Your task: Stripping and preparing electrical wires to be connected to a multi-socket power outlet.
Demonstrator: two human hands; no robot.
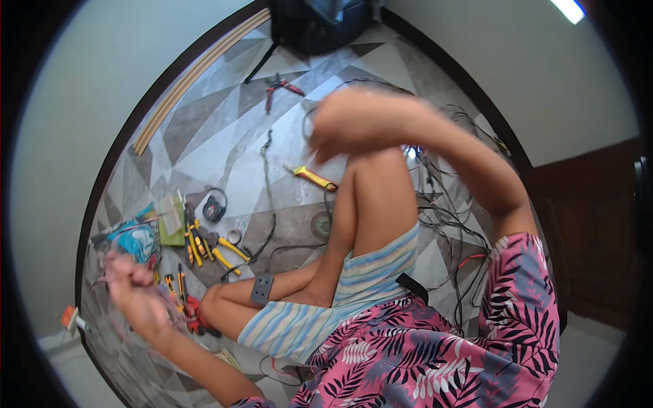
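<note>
Left hand (136, 292), right hand (343, 126) well apart, blurred, grip untellable; yellow tool (315, 179) lies bodyward of the right, the nearer, long axis slanting far-left to near-right.

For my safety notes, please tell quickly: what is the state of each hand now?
Left hand: motion-blurred, fingers partly curled; cannot tell whether it holds anything.
Right hand: motion-blurred, fingers look curled in; cannot tell what, if anything, it holds.

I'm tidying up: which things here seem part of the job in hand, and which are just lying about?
Probably the job:
- grey socket block, on the left leg
- yellow tool, near the blurred right hand

Probably just lying about:
- black backpack
- pale strips
- tape measure
</note>
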